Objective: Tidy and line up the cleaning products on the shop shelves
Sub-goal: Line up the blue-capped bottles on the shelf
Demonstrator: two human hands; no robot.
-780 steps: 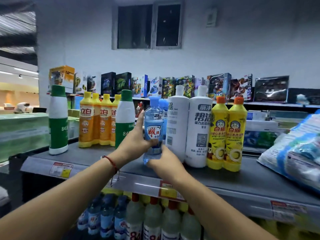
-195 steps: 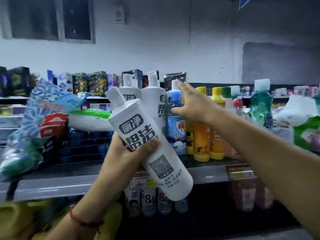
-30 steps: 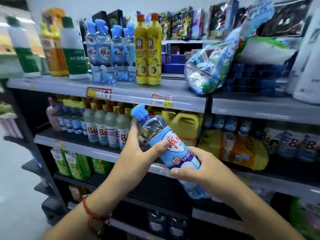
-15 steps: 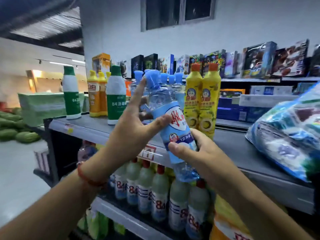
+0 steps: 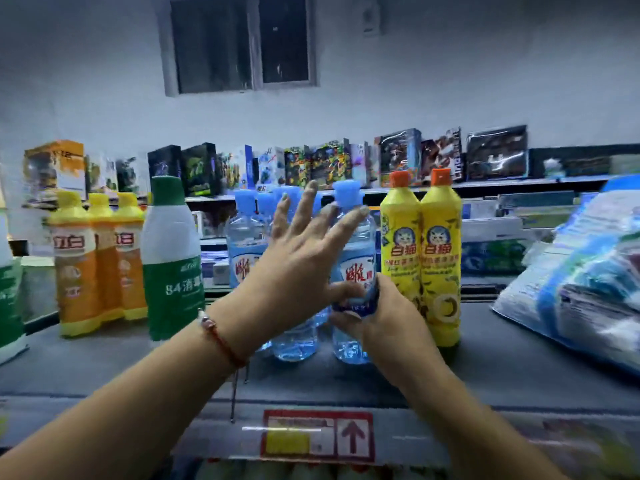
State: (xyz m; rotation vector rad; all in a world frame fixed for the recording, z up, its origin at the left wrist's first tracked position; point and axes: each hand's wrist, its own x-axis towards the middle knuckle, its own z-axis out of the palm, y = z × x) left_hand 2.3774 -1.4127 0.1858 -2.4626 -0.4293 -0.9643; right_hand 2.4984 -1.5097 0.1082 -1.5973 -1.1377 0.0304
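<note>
One clear blue-capped bottle (image 5: 355, 258), red-and-white label facing out, stands upright on the grey top shelf (image 5: 519, 372), touching the left of two yellow orange-capped bottles (image 5: 420, 258) on its right and just beside a cluster of like blue-capped bottles (image 5: 247, 251) on its left.
Right hand (image 5: 377, 317): fingers and thumb curled round the lower body of that bottle, below the label.
Left hand (image 5: 298, 268): fingers straight and spread, palm laid against the bottles in the gap between the held bottle and the cluster; it clasps nothing.
Step in hand, as judged: seating this bottle at the right end of its own kind.
Next move calls for: letting go low without tipping the bottle, then pressing the group together so the fronts sit level with the yellow pair and labels face forward.
Further left: one green-and-white bottle (image 5: 173, 261), then three orange bottles with yellow caps (image 5: 97, 261).
Far right: soft printed plastic bag (image 5: 581, 271) lying on the shelf.
Near edge: red-framed price tag (image 5: 317, 436).
Far side: row of boxed goods (image 5: 346, 164) under a dark window (image 5: 242, 43).
</note>
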